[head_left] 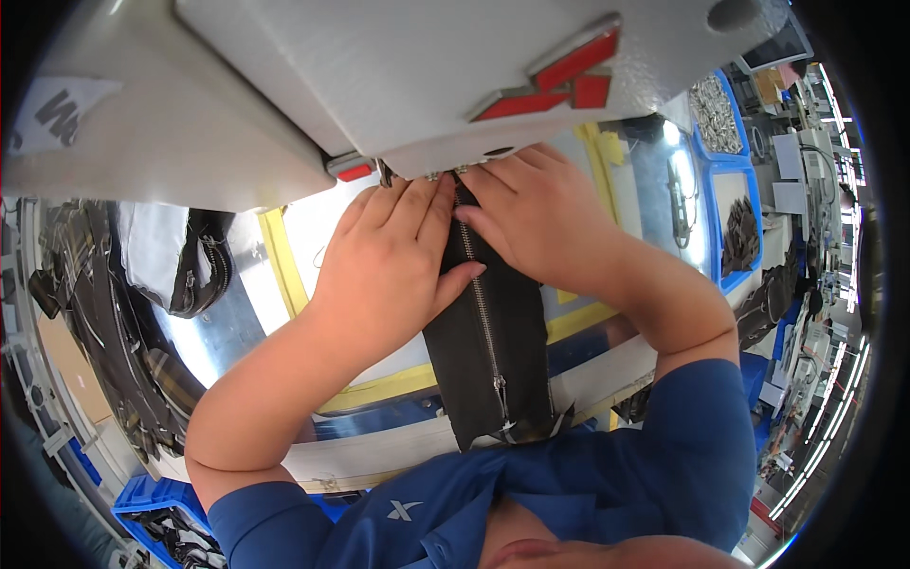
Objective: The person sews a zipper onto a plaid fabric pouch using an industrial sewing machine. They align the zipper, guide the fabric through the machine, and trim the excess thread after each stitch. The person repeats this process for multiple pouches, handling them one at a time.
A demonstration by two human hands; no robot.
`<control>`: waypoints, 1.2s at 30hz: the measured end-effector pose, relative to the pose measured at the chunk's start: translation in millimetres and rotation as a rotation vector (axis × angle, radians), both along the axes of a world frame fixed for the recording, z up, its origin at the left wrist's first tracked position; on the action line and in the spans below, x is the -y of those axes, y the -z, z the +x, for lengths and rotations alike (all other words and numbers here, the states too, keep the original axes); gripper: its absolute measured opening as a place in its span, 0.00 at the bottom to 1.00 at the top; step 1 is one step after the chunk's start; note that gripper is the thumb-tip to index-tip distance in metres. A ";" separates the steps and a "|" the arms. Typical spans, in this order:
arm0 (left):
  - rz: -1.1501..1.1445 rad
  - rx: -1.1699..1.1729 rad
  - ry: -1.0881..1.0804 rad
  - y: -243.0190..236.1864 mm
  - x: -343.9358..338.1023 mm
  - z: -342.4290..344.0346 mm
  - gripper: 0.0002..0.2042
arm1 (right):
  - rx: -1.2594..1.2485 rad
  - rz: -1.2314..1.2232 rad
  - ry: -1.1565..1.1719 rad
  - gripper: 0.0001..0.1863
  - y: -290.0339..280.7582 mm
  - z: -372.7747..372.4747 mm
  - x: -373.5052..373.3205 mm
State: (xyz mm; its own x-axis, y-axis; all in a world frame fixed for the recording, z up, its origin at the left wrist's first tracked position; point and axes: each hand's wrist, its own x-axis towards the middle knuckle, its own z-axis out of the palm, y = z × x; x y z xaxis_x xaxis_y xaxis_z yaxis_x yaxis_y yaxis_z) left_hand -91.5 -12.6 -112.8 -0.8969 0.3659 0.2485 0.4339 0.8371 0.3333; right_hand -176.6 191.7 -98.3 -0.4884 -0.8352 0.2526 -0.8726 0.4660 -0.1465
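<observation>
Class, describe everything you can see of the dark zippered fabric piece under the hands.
The dark zippered fabric piece is a long, narrow black strip with a silver metal zipper down its middle, its pull near the lower end. It lies flat on the shiny work table, running up under the grey sewing machine head. The left hand and right hand press its upper end.

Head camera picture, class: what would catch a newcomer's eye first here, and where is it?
At centre, the left hand and right hand press flat on a black zippered piece, feeding it under the grey sewing machine head that fills the top. The red emblem on the machine stands out at upper right.
</observation>
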 end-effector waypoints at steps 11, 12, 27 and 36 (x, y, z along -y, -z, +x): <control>-0.054 0.082 -0.016 -2.4 -3.1 4.8 0.43 | -0.028 -0.038 -0.008 0.25 9.4 6.6 -4.3; -0.064 0.085 -0.012 -2.7 -3.0 5.1 0.44 | -0.031 -0.029 -0.009 0.26 9.5 7.3 -4.7; -0.124 0.182 -0.018 -1.4 -10.2 14.1 0.67 | 0.036 0.115 0.028 0.49 8.6 27.6 -9.5; -0.114 0.101 -0.033 -2.6 -8.6 6.9 0.63 | 0.027 0.033 0.036 0.49 5.1 19.6 -9.5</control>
State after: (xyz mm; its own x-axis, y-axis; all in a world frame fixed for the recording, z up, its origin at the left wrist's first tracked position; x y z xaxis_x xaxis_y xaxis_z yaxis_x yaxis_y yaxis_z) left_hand -84.6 -4.0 -110.3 -0.9271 0.3569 0.1146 0.3748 0.8850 0.2761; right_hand -157.0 201.2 -103.4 -0.5245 -0.8248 0.2113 -0.8512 0.5020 -0.1532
